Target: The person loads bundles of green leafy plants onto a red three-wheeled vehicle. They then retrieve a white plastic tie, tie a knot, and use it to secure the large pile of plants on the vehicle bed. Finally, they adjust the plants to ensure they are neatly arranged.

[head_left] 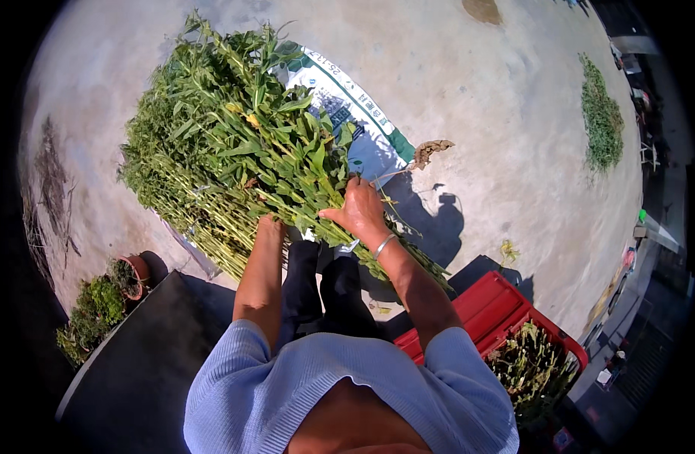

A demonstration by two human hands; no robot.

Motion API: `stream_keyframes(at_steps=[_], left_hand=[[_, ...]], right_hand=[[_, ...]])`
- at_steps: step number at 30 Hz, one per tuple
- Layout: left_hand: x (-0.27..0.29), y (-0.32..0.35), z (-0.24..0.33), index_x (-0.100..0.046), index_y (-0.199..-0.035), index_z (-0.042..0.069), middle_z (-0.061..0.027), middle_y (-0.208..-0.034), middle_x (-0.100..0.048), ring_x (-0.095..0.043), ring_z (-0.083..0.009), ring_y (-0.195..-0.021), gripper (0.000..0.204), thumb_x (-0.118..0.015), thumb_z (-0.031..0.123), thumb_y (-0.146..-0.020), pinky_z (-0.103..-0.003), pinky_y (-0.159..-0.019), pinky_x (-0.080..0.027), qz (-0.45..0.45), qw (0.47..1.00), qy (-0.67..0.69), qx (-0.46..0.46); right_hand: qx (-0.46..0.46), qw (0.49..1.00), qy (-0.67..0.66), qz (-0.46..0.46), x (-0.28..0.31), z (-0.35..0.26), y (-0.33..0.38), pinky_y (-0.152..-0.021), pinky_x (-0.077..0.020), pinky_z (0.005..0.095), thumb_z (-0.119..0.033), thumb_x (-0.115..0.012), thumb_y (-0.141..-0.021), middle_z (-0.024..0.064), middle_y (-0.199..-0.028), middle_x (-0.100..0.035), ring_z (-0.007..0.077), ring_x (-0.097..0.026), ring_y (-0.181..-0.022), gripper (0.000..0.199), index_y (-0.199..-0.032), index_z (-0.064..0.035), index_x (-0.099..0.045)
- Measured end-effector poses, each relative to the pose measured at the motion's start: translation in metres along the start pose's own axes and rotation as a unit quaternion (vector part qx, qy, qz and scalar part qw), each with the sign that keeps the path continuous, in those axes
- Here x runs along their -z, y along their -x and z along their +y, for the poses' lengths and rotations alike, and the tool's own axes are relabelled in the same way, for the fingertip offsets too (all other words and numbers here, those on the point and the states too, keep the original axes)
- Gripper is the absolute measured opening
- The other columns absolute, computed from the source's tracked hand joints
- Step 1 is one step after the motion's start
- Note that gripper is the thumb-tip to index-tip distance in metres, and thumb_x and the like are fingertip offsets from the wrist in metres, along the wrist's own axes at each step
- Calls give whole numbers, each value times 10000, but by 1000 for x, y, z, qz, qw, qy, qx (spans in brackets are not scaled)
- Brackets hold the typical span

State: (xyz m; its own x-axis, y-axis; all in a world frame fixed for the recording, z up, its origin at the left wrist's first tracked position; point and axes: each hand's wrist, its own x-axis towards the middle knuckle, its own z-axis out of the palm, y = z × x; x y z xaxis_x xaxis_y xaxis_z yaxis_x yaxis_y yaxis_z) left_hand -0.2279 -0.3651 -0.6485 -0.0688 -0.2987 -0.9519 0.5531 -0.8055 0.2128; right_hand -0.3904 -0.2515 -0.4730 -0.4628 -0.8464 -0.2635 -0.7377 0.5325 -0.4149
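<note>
A big heap of cut leafy green stalks (234, 144), with pods along the stems, lies in front of me on a white and green printed sack (374, 155). The stem ends point toward my legs. My right hand (360, 208), a bracelet on its wrist, grips stalks at the heap's right side, its thumb lying across the stems. Beside that hand, a dry brown curled leaf (432, 153) sticks out to the right on a thin stem. My left hand (270, 225) reaches into the lower part of the heap, where the stalks hide its fingers.
At lower right stands a red bin (495, 306) holding dry cut stalks (533, 359). Potted plants (98, 303) and a dark slab (158, 333) are at lower left. Another green pile (601, 113) lies far right on the concrete ground (506, 144). Dry twigs (51, 174) lie far left.
</note>
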Motion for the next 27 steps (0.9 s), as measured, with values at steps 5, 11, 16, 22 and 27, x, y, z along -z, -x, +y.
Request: stream_keyframes(at_steps=[5, 11, 16, 22, 27], left_hand=[[-60, -33, 3, -323, -1356, 87, -145, -1344, -409, -463, -298, -1153, 644, -310, 564, -923, -536, -943, -369, 45, 999, -25, -16], [24, -91, 10, -306, -1356, 87, -175, -1303, -422, -438, -322, -1176, 770, -272, 679, -866, -581, -1014, -260, 94, 992, -86, 6], [177, -51, -4, -490, -953, 111, -30, -719, -496, -514, -205, -699, 541, -422, 639, -854, -453, -730, -434, 116, 979, -166, 25], [318, 37, 0, -503, -1029, 48, -45, -711, -519, -527, -183, -629, 492, -462, 519, -895, -327, -546, -459, 229, 940, -246, 58], [310, 100, -1, -542, -856, 122, -33, -767, -599, -606, -191, -767, 372, -460, 481, -912, -351, -662, -494, 76, 951, -301, -1]], right_hand=[[-15, 1000, 14, 19, -27, 34, -75, -749, -489, 407, -509, -806, -539, 220, -914, -569, 368, -569, -876, 774, -970, 56, -499], [-68, 992, -65, -83, -140, 84, -112, -818, -492, 415, -409, -772, -653, 240, -1227, -443, 355, -502, -1089, 778, -1214, 15, -441], [-40, 982, -120, -139, -188, 115, -19, -767, -489, 428, -269, -710, -704, 241, -840, -613, 374, -603, -839, 328, -815, 23, -609], [-56, 974, -148, -161, -171, 137, 110, -774, -491, 398, -227, -719, -683, 184, -827, -646, 333, -619, -829, 269, -802, 0, -641], [-92, 983, -74, -139, -143, 179, 204, -742, -493, 387, -276, -724, -679, 159, -812, -650, 317, -624, -794, 275, -771, -27, -651]])
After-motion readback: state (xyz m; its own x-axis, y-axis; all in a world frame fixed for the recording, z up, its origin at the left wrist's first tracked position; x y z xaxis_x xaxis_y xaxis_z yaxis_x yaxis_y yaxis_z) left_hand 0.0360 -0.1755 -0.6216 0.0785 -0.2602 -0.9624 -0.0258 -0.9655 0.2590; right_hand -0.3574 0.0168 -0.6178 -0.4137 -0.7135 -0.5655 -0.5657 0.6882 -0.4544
